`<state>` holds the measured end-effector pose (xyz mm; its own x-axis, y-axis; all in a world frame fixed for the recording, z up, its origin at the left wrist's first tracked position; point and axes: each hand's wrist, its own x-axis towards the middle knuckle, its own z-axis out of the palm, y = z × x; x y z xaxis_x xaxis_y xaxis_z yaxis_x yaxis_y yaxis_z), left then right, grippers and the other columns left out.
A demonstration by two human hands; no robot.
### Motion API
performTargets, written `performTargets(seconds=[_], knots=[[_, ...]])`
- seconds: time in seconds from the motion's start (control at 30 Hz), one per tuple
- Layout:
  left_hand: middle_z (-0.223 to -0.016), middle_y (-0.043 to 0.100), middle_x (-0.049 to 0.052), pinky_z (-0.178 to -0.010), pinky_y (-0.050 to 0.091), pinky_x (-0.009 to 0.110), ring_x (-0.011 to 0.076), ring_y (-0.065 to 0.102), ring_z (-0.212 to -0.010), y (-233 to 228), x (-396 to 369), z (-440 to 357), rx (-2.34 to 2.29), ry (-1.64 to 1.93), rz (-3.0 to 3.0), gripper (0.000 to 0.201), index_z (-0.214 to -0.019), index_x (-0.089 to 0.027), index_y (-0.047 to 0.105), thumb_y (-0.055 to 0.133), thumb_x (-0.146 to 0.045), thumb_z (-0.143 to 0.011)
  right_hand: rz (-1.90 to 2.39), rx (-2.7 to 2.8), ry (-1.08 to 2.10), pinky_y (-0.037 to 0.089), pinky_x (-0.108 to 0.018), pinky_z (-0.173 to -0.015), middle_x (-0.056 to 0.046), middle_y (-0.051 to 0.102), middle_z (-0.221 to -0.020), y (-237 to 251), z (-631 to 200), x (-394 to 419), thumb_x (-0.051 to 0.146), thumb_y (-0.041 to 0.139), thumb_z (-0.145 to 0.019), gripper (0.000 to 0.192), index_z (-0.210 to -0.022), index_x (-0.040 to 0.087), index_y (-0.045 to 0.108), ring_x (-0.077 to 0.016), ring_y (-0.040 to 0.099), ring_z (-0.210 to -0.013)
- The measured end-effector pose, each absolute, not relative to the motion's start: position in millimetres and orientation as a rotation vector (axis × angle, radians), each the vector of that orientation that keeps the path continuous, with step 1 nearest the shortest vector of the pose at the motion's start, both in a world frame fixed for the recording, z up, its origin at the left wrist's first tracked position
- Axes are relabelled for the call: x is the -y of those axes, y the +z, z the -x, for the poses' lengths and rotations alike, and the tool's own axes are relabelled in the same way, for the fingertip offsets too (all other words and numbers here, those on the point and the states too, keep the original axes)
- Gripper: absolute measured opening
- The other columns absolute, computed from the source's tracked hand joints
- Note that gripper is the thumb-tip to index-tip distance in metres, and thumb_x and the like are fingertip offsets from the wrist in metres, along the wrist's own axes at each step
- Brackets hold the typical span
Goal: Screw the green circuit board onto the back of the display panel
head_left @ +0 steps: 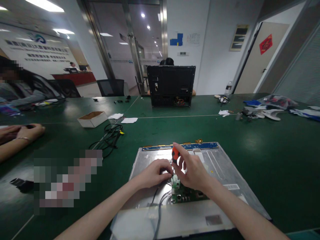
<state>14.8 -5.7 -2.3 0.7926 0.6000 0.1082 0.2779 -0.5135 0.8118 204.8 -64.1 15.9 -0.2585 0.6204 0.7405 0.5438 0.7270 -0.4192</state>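
Observation:
A screwdriver [175, 154] with an orange-and-black handle stands upright in my right hand [191, 166], its tip down by the edge of a green circuit board [183, 193]. Close to that tip, my left hand [158, 171] has thumb and forefinger pinched together; what lies between them is too small to tell. Under both hands is a flat metal-backed display panel [220, 170], face down. A blue circuit strip [206, 145] runs along its far edge. Grey cables [160, 213] lead from the green board toward me.
Left of the panel lie a black cable bundle [110, 138] and an open white box [92, 120]. A black monitor housing [171, 85] stands across the table with a person behind it. Another person's hands [27, 133] are at the left. Bags and parts [272, 105] sit far right.

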Motion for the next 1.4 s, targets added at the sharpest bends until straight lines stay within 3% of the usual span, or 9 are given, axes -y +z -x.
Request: performTargets(seconds=[0.43, 0.97, 1.17, 1.4], knots=[[-0.087, 0.069, 0.004, -0.081, 0.048, 0.030, 0.0194, 0.061, -0.083, -4.5, 5.5, -14.1, -0.629, 0.520, -2.139, 0.006, -0.085, -0.015, 0.068, 0.063, -0.017, -0.085, 0.873, 1.939, 0.040, 0.039, -0.027, -0.046, -0.001, 0.066, -0.083, 15.2, -205.6, 63.1, 0.020, 0.050, -0.092, 0.061, -0.148, 0.024, 0.027, -0.0123, 0.053, -0.050], [-0.084, 0.068, 0.004, -0.085, 0.048, 0.032, 0.0212, 0.062, -0.087, -3.3, 5.9, -14.1, -0.636, 0.471, -2.158, 0.010, -0.087, -0.016, 0.069, 0.063, -0.024, -0.087, 0.881, 1.954, 0.074, 0.043, -0.028, -0.047, -0.003, 0.068, -0.081, 16.0, -205.7, 65.1, 0.016, 0.048, -0.088, 0.066, -0.149, 0.021, 0.024, -0.0151, 0.060, -0.053], [-0.086, 0.069, 0.003, -0.080, 0.048, 0.030, 0.0195, 0.062, -0.083, -2.7, 5.8, -15.0, -0.621, 0.503, -2.130, 0.007, -0.085, -0.016, 0.069, 0.063, -0.020, -0.085, 0.884, 1.932, 0.025, 0.039, -0.026, -0.045, 0.002, 0.063, -0.072, 13.1, -204.6, 62.6, 0.020, 0.051, -0.091, 0.065, -0.150, 0.023, 0.023, -0.0126, 0.053, -0.049], [-0.080, 0.065, 0.001, -0.074, 0.045, 0.027, 0.0172, 0.058, -0.077, -0.1, 8.2, -15.8, -0.634, 0.517, -2.155, 0.009, -0.080, -0.016, 0.066, 0.060, -0.019, -0.085, 0.857, 1.938, -0.013, 0.039, -0.026, -0.046, 0.003, 0.062, -0.076, 12.2, -205.7, 61.2, 0.028, 0.053, -0.095, 0.062, -0.149, 0.026, 0.023, -0.0114, 0.050, -0.049]])
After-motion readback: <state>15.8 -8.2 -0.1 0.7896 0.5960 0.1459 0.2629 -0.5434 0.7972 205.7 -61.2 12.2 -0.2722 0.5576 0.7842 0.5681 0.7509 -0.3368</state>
